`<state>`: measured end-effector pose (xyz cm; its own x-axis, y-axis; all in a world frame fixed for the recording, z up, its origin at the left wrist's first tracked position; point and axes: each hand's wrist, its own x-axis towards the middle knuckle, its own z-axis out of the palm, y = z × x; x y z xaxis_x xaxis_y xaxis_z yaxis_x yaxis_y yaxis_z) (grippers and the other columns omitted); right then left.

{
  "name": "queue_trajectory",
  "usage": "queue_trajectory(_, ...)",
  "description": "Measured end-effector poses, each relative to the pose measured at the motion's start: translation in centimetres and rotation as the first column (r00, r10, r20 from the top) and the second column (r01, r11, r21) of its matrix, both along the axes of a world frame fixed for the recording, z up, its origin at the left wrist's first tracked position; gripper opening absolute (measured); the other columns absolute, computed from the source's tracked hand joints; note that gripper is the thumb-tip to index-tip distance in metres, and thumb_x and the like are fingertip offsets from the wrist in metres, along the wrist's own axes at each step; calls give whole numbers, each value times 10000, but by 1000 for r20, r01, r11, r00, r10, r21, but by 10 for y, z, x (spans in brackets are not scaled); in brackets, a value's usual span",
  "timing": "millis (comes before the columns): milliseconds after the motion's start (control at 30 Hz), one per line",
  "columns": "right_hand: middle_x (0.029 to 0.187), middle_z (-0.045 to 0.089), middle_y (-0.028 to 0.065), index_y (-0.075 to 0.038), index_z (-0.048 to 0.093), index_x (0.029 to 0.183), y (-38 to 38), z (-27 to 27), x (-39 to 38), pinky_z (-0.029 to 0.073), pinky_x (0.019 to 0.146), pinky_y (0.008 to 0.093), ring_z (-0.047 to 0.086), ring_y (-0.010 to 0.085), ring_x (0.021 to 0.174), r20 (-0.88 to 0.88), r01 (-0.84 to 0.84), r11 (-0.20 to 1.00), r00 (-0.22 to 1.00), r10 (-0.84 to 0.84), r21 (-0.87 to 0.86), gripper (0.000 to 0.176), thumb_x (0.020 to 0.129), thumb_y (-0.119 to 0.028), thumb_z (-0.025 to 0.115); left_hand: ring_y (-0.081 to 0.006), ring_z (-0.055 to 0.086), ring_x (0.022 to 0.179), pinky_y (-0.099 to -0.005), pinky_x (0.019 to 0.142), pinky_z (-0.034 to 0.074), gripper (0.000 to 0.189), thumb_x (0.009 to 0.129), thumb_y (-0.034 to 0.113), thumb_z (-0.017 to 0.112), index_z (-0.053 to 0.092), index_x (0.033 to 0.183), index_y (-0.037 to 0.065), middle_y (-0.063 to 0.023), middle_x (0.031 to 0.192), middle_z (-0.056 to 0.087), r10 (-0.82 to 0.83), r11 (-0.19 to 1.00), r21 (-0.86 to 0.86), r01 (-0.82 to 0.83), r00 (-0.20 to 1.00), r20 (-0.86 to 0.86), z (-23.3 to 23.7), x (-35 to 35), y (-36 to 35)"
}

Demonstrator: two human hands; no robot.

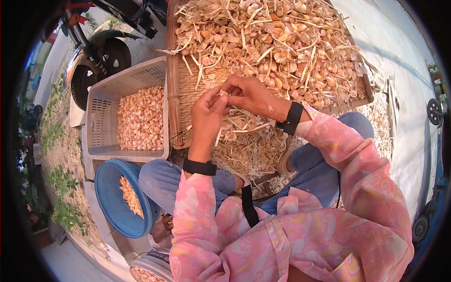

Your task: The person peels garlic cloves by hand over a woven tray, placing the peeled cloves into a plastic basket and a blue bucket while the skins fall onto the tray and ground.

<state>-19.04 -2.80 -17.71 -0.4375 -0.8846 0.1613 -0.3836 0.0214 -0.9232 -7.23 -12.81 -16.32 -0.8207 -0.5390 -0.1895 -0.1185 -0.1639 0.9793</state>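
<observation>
My left hand (206, 116) and my right hand (253, 95) meet over the near left part of a woven tray (174, 101). Their fingertips are closed together on a small pale piece, which looks like a garlic clove (223, 93) and is partly hidden by the fingers. Beyond my hands, a heap of garlic cloves (286, 70) mixed with dry skins and stalks covers much of the tray. Below them, loose skins and stalks (253, 143) lie piled between my legs.
To the left stands a whitish plastic crate (101, 129) holding garlic cloves. A blue bucket (112, 199) with peeled-looking cloves sits nearer, and a white bucket (152, 263) of cloves is at the bottom. A motorbike wheel (112, 56) stands behind the crate.
</observation>
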Motion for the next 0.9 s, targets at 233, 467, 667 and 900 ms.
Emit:
queue_trajectory(233, 856, 586, 129, -6, 579, 1001, 13, 10, 6, 472, 681, 332, 596, 233, 776, -193, -95, 995, 976, 96, 18, 237, 812, -146, 613, -38, 480, 597, -152, 520, 394, 242, 873, 147, 579, 574, 1064, -2, -32, 792, 603, 167, 973, 165, -159, 985, -35, 39, 79, -16)
queue_trajectory(467, 1131, 449, 226, 17, 380, 1230, 9, -11, -40, 443, 796, 436, 521, 395, 957, -603, 312, 929, 786, -134, 201, 498, 758, -27, 532, -117, 530, 671, -249, 574, 423, 242, 830, 165, 570, 621, 959, -33, -79, 770, 604, 631, 547, -827, 127, 587, 507, 42, 300, -118)
queue_trajectory(667, 1302, 370, 204, -17, 402, 1249, -24, -27, -40, 428, 886, 420, 490, 388, 1071, -512, 47, 964, 853, 99, 263, 541, 721, 31, 509, -179, 566, 800, -291, 697, 457, 258, 866, 141, 551, 590, 1063, -22, -118, 921, 594, 322, 663, -748, 17, 896, 306, 54, 151, -88)
queue_trajectory(900, 962, 571, 153, -30, 585, 993, 18, -10, -31, 451, 773, 423, 554, 353, 920, -519, 6, 995, 853, 49, 104, 273, 728, -1, 525, -347, 585, 823, -384, 718, 468, 294, 747, 103, 606, 587, 1020, -4, -217, 942, 578, -34, 348, -856, 382, 918, 395, -8, -20, -73)
